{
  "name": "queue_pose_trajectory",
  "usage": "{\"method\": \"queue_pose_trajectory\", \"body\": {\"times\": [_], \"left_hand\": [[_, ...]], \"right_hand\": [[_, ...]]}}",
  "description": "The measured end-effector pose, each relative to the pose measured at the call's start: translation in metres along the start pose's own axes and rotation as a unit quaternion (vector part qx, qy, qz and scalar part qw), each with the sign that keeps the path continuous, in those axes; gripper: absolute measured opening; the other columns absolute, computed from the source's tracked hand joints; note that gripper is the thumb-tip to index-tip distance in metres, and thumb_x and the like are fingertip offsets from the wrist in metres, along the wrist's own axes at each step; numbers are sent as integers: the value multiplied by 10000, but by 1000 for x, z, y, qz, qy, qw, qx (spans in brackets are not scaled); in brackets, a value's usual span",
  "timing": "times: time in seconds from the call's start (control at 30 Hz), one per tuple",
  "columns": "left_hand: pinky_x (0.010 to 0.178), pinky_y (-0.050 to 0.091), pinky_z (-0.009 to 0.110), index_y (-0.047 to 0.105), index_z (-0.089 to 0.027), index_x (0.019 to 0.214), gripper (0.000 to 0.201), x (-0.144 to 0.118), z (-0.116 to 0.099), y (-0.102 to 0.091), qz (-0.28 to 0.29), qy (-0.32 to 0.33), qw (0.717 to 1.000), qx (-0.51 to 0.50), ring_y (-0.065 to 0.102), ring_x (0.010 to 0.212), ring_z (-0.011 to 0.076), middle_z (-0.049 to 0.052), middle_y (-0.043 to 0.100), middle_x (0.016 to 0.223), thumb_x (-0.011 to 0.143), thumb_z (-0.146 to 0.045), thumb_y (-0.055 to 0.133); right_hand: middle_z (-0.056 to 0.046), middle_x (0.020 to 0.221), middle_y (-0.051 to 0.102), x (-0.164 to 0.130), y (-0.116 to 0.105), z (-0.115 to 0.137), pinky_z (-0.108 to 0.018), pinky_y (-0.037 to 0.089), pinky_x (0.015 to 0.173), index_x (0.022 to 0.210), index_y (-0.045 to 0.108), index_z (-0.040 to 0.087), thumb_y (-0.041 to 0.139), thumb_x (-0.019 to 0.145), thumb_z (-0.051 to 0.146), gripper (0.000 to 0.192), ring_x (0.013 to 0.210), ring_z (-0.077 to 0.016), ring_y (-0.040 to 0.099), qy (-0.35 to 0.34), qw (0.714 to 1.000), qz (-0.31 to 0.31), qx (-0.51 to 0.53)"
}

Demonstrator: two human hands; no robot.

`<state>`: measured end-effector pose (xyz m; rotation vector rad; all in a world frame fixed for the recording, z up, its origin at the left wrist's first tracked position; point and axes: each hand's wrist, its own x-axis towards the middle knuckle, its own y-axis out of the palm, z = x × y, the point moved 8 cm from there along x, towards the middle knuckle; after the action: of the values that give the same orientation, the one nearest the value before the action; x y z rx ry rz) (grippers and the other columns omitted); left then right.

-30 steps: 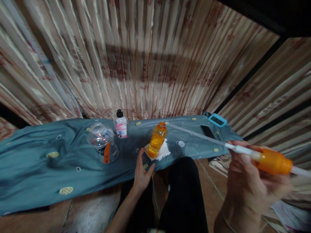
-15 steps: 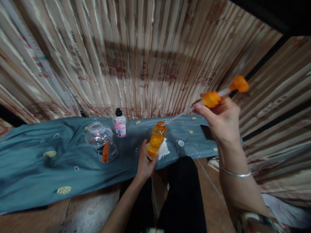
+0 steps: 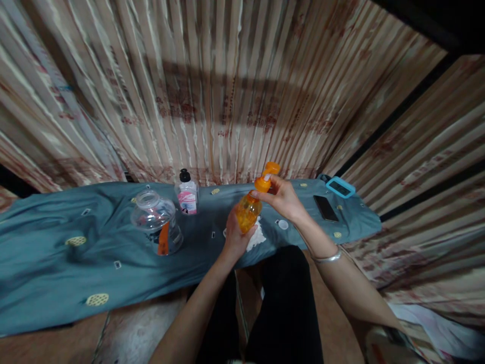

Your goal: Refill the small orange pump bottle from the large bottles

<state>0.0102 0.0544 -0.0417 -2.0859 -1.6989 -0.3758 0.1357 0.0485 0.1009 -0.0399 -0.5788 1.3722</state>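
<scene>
My left hand is wrapped round an orange see-through bottle, which leans a little to the right above the cloth. In my right hand is the orange pump head, pinched between thumb and fingers at the bottle's mouth. The pump's collar sits just over the neck; I cannot tell whether it is threaded on. Its dip tube is out of sight, apparently within the bottle. A crumpled white tissue lies beneath the bottle.
On the blue-green cloth stand a clear open jar and a black-capped bottle to the left. Rightward lie a small white disc, a phone and a blue-framed device. A curtain hangs behind.
My right hand has come down and left with the pump head, and the dip tube has gone from view. My left hand has moved higher up the bottle.
</scene>
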Motion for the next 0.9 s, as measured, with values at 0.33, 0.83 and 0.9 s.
{"method": "queue_pose_trajectory", "body": {"times": [0.33, 0.83, 0.9], "left_hand": [[1112, 399, 540, 395, -232, 1394, 727, -3, 4, 0, 1, -16, 1000, -22, 507, 1308, 327, 144, 533, 1373, 765, -380, 728], [942, 528, 399, 444, -225, 1307, 643, 10, -9, -8, 83, -21, 995, -59, 652, 1064, 243, 84, 647, 1224, 733, -313, 720], [949, 525, 403, 441, -220, 1304, 645, 10, -9, -9, 86, -24, 995, -55, 649, 1073, 245, 84, 644, 1226, 730, -321, 718]], "right_hand": [[-40, 1097, 665, -7, 7, -13, -461, 478, 968, 1111, 607, 177, 760, 784, 389, 418, 1021, -201, 635, 8, 999, 42, 15], [-29, 1016, 674, 0, 13, -5, -424, 511, 905, 1016, 636, 166, 676, 860, 435, 314, 961, -180, 646, -15, 980, 200, 6], [-27, 1009, 675, 1, 14, -2, -434, 500, 923, 1006, 640, 165, 684, 853, 430, 309, 970, -184, 643, -16, 975, 220, -7]]}}
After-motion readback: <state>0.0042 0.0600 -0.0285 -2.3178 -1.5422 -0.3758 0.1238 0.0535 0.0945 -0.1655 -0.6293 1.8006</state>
